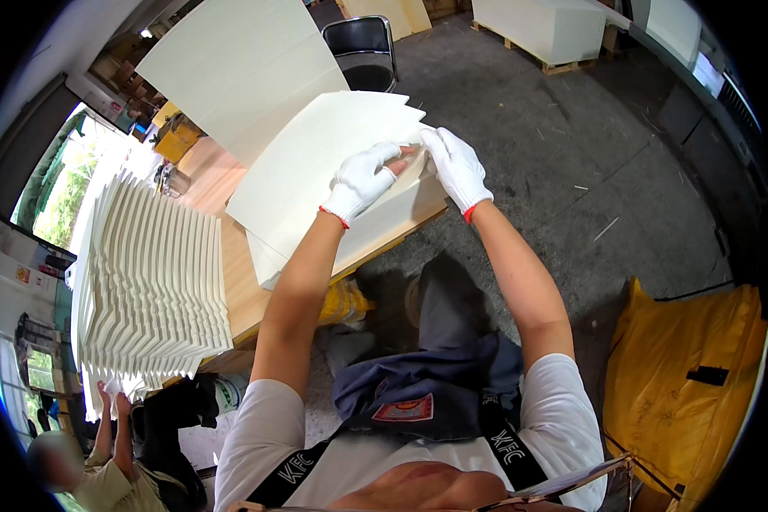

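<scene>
A stack of large white sheets (316, 149), like card or board, lies on the wooden table before me, its far right corners fanned out in points. Both my hands wear white knit gloves with red cuffs. My left hand (367, 182) rests on the top of the stack near its right edge, thumb and forefinger bare at the tips and held apart. At the right corner, my right hand (455, 168) has its fingers closed together over the sheet edges. Its thumb is mostly hidden, and how many sheets it grips I cannot tell.
A tall fanned pile of white sheets (149, 282) covers the table's left part. Another large white panel (243, 68) stands behind. A black chair (360, 51) is beyond the stack. Yellow fabric (683, 384) hangs at the right. A co-worker's hands (115, 401) are at the pile's near end.
</scene>
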`<state>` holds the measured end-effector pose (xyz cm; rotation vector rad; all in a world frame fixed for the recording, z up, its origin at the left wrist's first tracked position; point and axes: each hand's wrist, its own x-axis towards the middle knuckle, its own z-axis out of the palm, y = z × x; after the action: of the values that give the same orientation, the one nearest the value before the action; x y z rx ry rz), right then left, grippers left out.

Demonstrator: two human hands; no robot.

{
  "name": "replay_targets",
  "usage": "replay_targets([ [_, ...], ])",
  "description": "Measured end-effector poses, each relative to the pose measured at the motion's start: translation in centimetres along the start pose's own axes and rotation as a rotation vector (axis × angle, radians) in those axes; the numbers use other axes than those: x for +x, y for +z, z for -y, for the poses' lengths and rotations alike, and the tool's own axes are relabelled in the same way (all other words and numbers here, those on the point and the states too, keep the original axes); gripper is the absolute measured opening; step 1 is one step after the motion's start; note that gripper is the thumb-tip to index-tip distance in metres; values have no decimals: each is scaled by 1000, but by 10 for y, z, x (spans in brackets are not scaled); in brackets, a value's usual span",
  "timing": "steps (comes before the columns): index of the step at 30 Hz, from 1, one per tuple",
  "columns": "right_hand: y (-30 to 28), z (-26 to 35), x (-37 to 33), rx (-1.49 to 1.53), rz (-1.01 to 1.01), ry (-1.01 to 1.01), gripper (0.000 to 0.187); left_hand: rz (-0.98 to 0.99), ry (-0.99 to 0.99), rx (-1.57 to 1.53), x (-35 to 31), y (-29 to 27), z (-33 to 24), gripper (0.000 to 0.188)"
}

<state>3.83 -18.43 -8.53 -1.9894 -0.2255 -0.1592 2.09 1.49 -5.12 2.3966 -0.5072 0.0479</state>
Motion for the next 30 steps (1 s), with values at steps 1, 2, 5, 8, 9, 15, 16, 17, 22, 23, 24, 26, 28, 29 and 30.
replay_targets([
  [1, 3, 1, -1, -7, -27, -16, 52, -9, 13, 28, -2, 1, 1, 38],
  [2, 4, 1, -3, -13, -54, -32, 52, -18, 26, 56, -3, 3, 4, 38],
  [5, 5, -2, -1, -16, -34, -11, 52, -23, 23, 72, -1, 2, 3, 40],
  [8, 3, -1, -2, -21, -30, 28, 52, -25, -4, 89, -1, 2, -2, 40],
  [9, 3, 1, -4, -22, -28, 26, 52, -30, -11, 103, -2, 1, -4, 39],
  [15, 6, 0, -3, -72, -54, -13, 51, -82, 89, 71, -1, 5, 5, 36],
  [16, 7, -2, -3, -68, -65, -15, 50, -84, 76, 90, -2, 6, 4, 36],
  [17, 7, -2, -4, -63, -77, -17, 50, -87, 63, 109, -4, 7, 1, 35],
  [22, 9, -3, -3, -74, -71, -22, 50, -111, 61, 91, -3, 10, 5, 35],
  [23, 9, -5, -3, -80, -76, -27, 50, -103, 53, 102, -3, 10, 5, 34],
  [24, 8, -5, -3, -73, -76, -28, 50, -96, 46, 114, -3, 9, 3, 34],
  [26, 7, -3, -4, -61, -76, -31, 50, -74, -6, 87, -3, 7, -1, 32],
  [28, 6, 3, -5, -46, -61, -6, 50, -85, -36, 69, -4, 6, -1, 31],
  [29, 6, 5, -6, -38, -53, 7, 50, -109, -37, 62, -4, 6, -1, 30],
  [30, 6, 3, -5, -39, -61, 2, 50, -130, -34, 54, -3, 7, -1, 30],
])
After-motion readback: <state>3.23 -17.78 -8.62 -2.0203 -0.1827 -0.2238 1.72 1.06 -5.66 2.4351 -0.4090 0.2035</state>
